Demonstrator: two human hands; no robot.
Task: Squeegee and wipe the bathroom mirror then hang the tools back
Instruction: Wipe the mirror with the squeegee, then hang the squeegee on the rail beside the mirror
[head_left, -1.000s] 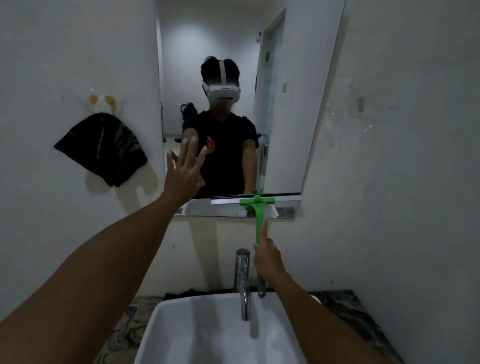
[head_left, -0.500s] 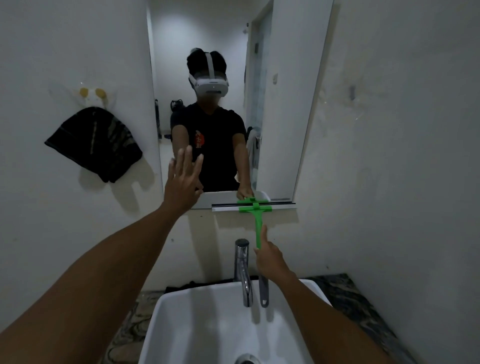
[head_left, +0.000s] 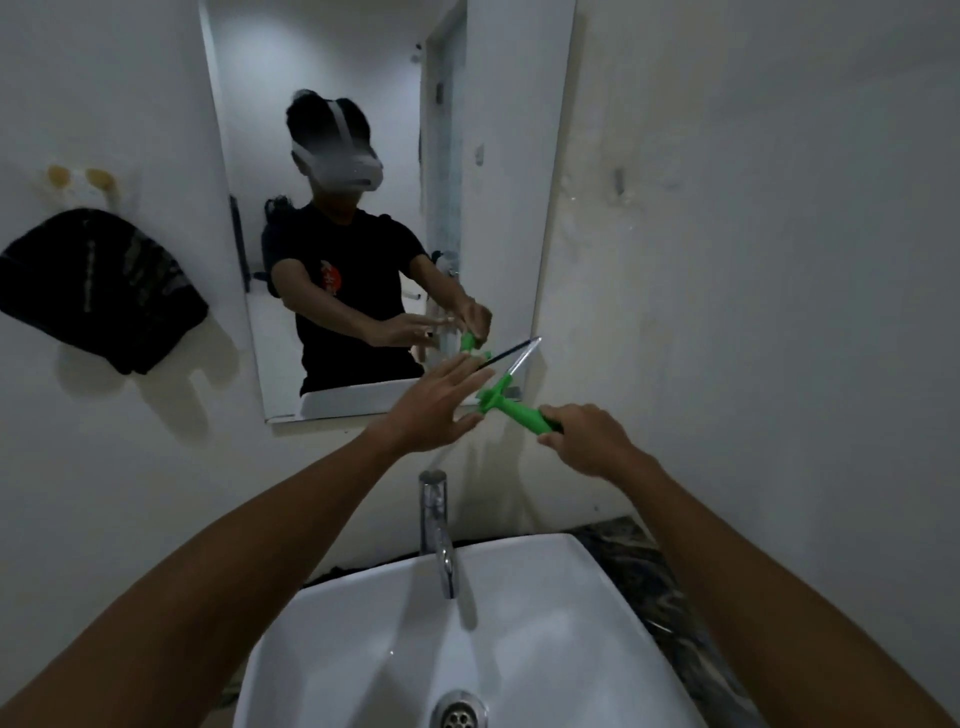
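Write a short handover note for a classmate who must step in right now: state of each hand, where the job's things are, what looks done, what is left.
Right hand: grips the green squeegee by its handle, blade tilted, off the glass near the mirror's lower right corner.
Left hand: open, fingers straight, by the blade; whether it touches is unclear.
Dark cloth: hangs on the wall hook left of the mirror, untouched.
Done: cannot be judged from this view.
Left: wipe the mirror with the cloth, then hang both tools back.
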